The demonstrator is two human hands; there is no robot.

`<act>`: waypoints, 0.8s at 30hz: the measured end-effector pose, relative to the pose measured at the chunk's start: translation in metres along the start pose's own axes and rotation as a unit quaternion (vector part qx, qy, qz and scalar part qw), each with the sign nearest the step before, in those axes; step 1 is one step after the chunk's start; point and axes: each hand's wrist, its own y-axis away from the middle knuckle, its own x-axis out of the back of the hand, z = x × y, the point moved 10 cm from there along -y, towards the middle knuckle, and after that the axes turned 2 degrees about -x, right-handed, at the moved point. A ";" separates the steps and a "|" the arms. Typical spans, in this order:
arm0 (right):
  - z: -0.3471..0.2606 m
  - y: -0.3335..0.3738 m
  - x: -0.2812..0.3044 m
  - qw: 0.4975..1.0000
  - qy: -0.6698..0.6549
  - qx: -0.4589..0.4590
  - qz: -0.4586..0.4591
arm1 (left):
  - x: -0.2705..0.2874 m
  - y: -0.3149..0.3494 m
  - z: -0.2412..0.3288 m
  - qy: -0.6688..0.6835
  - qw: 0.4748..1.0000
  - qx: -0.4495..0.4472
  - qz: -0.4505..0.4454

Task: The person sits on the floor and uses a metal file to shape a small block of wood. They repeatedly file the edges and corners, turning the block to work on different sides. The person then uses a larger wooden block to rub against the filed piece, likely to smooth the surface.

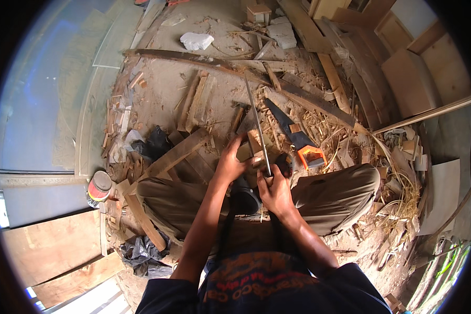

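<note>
In my right hand, closed near the middle of the view, is the handle end of a long, narrow metal blade, probably a long-bladed knife. It points away from me and shows almost edge-on. My left hand grips a small pale wooden block just left of the blade; its fingers partly hide the wood. Whether blade and block touch, I cannot tell. Beyond my right hand, a handsaw with a dark blade and orange-black handle lies on wood shavings.
My bent legs flank the work. Shavings and offcuts cover the ground. A long plank crosses ahead, with a white chunk behind it. At left are a round tin and a black plastic bag. Boards lean at right.
</note>
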 end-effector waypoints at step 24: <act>-0.008 0.017 0.007 0.999 -0.022 0.039 0.029 | 0.001 0.014 0.017 0.085 0.996 0.021 0.009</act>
